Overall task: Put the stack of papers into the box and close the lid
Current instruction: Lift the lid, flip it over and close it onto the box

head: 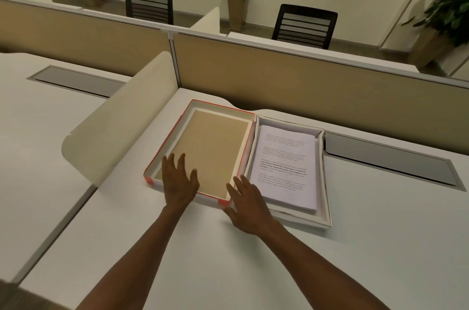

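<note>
A stack of printed white papers lies inside a shallow white box on the white desk. To its left lies the lid, upside down, with red outer edges and a tan inner face. My left hand hovers over the lid's near left part, fingers spread, holding nothing. My right hand rests at the lid's near right corner, fingers apart, beside the box's left wall. Whether it touches the lid's edge I cannot tell.
A curved cream divider stands left of the lid. A tan partition wall runs behind the desk. Grey cable hatches sit at right and far left. Two black chairs and potted plants stand beyond the partition.
</note>
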